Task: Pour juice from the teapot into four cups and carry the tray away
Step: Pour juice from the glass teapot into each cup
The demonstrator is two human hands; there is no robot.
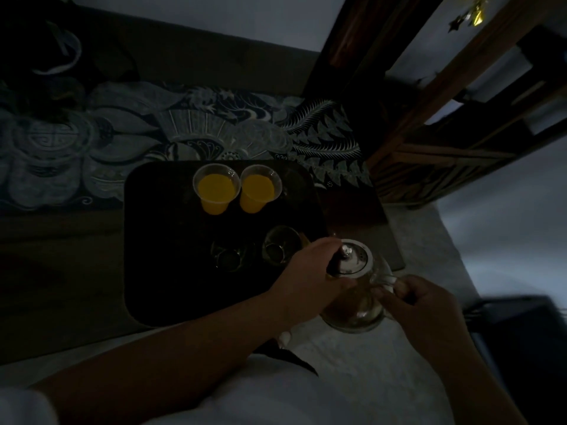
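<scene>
The teapot (356,296), a glass one, hangs just off the tray's (147,271) near right corner, tipped so that its spout points up and left, toward the tray. Its long axis runs from the handle at lower right to the spout at upper left. That line meets the near right cup (280,248), which stands empty or nearly so; the light is too dim to tell. Just left of it is the fourth cup (228,256), also dark and seemingly unfilled. At the tray's far edge two cups (216,187) stand side by side, touching or almost, both holding orange juice.

The right hand (420,299) has its grip clenched on the handle. The left hand (310,271) reaches across from the tray side, fingers pressed on the lid (352,259); this grip is grasping the knob or pinning it. The left hand lies between pot and cup, so the spout is partly hidden.

By my judgement the pour is half done, and the next tilt goes into the near right cup.
</scene>
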